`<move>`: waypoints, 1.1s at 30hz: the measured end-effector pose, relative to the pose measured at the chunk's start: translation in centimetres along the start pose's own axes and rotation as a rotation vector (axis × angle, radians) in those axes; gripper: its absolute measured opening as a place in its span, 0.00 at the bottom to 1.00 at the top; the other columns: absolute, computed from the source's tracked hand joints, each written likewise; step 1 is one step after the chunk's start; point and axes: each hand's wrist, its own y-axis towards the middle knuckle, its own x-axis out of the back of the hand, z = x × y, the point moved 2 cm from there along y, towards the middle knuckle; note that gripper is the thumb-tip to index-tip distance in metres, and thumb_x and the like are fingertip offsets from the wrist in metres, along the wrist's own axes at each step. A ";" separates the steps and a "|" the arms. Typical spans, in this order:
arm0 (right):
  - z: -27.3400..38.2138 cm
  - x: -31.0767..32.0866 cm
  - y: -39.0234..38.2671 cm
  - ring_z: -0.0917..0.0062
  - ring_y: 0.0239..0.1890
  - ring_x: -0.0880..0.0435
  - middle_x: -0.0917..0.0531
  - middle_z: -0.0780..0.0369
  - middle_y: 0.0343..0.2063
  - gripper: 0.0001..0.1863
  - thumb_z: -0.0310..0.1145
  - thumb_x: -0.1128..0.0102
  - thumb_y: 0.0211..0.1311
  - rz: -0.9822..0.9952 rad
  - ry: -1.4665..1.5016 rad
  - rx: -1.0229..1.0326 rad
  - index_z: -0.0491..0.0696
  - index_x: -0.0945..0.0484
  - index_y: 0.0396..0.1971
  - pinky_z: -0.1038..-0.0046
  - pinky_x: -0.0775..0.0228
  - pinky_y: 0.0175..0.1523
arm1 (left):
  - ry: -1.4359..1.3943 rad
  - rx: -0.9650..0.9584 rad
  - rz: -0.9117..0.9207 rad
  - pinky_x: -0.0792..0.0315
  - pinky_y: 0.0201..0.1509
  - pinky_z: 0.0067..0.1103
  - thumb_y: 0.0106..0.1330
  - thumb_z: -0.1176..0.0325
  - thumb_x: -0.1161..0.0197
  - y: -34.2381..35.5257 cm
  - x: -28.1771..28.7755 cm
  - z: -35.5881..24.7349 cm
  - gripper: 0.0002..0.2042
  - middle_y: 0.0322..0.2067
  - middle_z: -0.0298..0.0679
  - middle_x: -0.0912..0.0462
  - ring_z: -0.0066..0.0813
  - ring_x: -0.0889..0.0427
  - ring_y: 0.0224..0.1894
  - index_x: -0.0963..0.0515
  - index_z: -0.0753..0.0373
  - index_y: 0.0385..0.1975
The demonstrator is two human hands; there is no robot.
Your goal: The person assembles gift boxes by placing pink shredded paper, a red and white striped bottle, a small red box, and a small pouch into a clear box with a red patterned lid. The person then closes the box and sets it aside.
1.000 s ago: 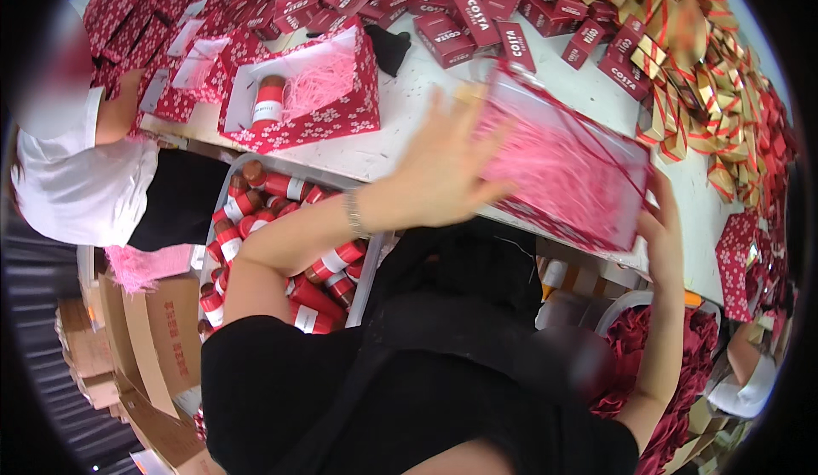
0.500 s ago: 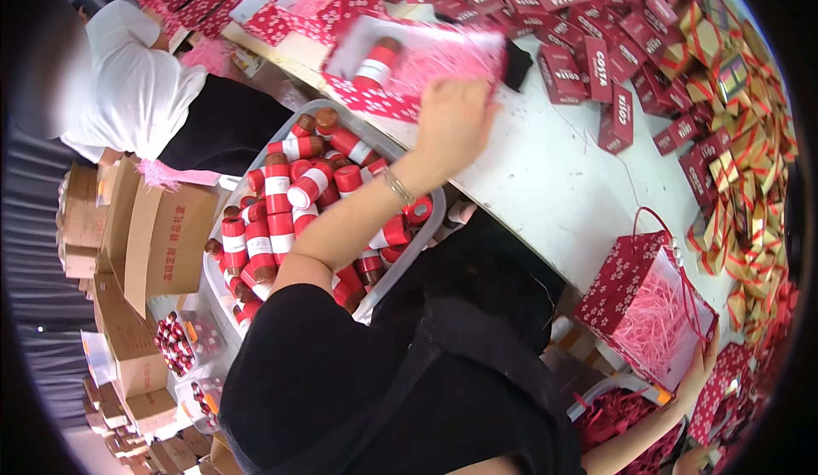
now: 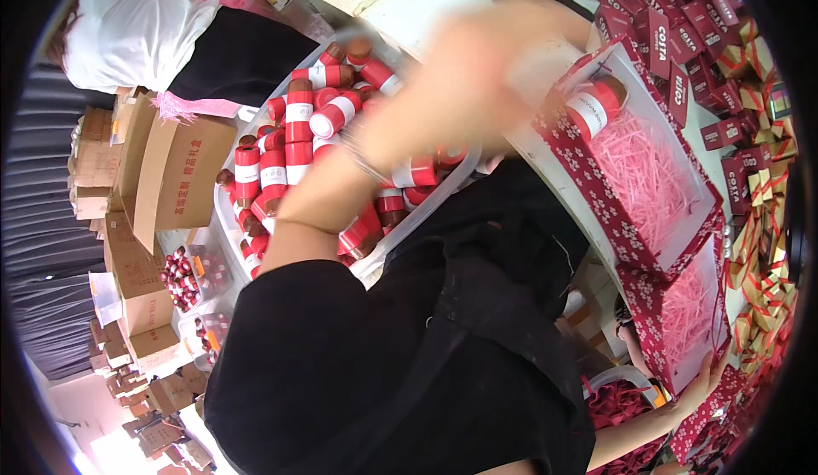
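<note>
My left hand [image 3: 477, 74] is smeared by motion above the tub, close to an open red flower-patterned gift box [image 3: 588, 181]; its fingers cannot be made out. Inside this box lie pink paper shreds [image 3: 643, 177] and a brown jar with a red-and-white label [image 3: 596, 107]. My right hand [image 3: 703, 381] grips the lower edge of a second flower-patterned gift box [image 3: 652, 326], which is tilted and holds more pink shreds. The first box overlaps its upper end.
A clear plastic tub [image 3: 226, 211] full of red-labelled brown jars stands at my left. Dark red small boxes [image 3: 652, 40] and gold packets with red ribbon [image 3: 763, 194] are heaped at right. Cartons [image 3: 183, 172] and a person in white [image 3: 141, 23] are at far left.
The box with the jar has shifted from the upper middle to the right, against the second box. My left hand has come off its edge. The whole view has also turned.
</note>
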 end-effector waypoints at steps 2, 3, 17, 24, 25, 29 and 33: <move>0.5 -0.3 0.0 0.72 0.68 0.41 0.37 0.58 0.67 0.27 0.31 0.50 0.69 -0.025 -0.092 0.023 0.42 0.39 0.66 0.69 0.56 0.72 | 0.311 0.266 0.325 0.22 0.41 0.22 0.57 0.75 0.37 -2.3 5.2 7.2 0.10 0.36 0.41 0.15 0.32 0.15 0.35 0.21 0.63 0.39; 1.0 -0.6 0.1 0.72 0.68 0.40 0.37 0.58 0.67 0.27 0.31 0.50 0.69 -0.040 -0.119 0.020 0.41 0.39 0.66 0.69 0.55 0.72 | 0.390 0.361 0.533 0.22 0.40 0.24 0.56 0.72 0.37 -5.6 6.6 11.8 0.11 0.34 0.44 0.16 0.36 0.16 0.35 0.22 0.65 0.39; 0.4 -0.9 0.0 0.71 0.68 0.39 0.37 0.56 0.66 0.29 0.29 0.49 0.67 -0.002 0.092 -0.020 0.40 0.40 0.66 0.69 0.53 0.71 | 0.457 0.655 0.524 0.25 0.39 0.31 0.38 0.65 0.31 -8.5 10.2 11.7 0.18 0.29 0.49 0.19 0.44 0.18 0.33 0.25 0.67 0.29; 7.5 -2.7 -3.6 0.64 0.68 0.38 0.36 0.57 0.67 0.32 0.28 0.44 0.63 -0.515 -0.616 0.624 0.44 0.42 0.67 0.60 0.53 0.71 | -0.857 0.530 -0.184 0.19 0.31 0.21 0.55 0.75 0.31 -2.1 0.8 2.3 0.19 0.45 0.41 0.27 0.31 0.19 0.37 0.33 0.65 0.42; 10.9 -3.6 -4.9 0.64 0.66 0.35 0.34 0.54 0.64 0.30 0.28 0.44 0.64 -0.546 -0.758 0.707 0.42 0.39 0.66 0.60 0.50 0.71 | -0.931 0.513 -0.193 0.19 0.30 0.22 0.55 0.75 0.30 -1.8 -1.8 1.0 0.20 0.47 0.43 0.28 0.32 0.19 0.39 0.34 0.65 0.44; 14.7 -9.4 -8.0 0.68 0.60 0.29 0.28 0.53 0.57 0.30 0.18 0.47 0.58 -0.043 0.367 0.382 0.38 0.39 0.63 0.67 0.38 0.64 | -1.285 0.618 0.004 0.19 0.30 0.23 0.58 0.73 0.30 -0.8 -9.9 -4.0 0.23 0.48 0.44 0.30 0.32 0.19 0.40 0.37 0.64 0.48; 18.3 -14.0 -6.7 0.70 0.59 0.28 0.28 0.55 0.56 0.32 0.32 0.39 0.63 0.518 0.797 0.028 0.39 0.41 0.64 0.66 0.35 0.62 | -0.942 0.126 0.010 0.22 0.44 0.25 0.52 0.70 0.25 -1.4 -14.8 -9.0 0.31 0.49 0.44 0.33 0.33 0.24 0.47 0.40 0.64 0.51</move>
